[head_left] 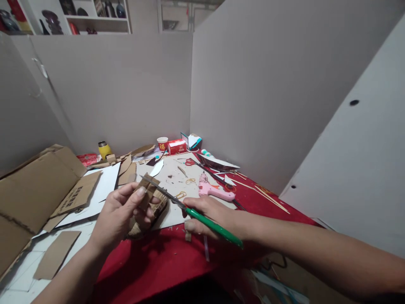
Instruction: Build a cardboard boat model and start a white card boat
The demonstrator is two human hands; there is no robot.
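Note:
My left hand (118,207) pinches a small strip of brown cardboard (146,195) between thumb and fingers. Scissors with green handles (218,229) are gripped in my right hand (210,213). Their blades point up and left and lie across the top of the strip; whether they bite into it I cannot make out. Below and behind my left fingers is a thick brown cardboard piece (160,207) at the edge of the pale board (182,217). My fingers partly cover it, so I cannot tell whether they touch it.
A pink glue gun (215,191) lies beyond my right hand, with red-handled scissors (190,162) farther back. An open cardboard box (38,185) and a loose cardboard piece (57,254) are at left. Thin wooden sticks (268,196) lie right on the red cloth (152,266). Grey partitions enclose the table.

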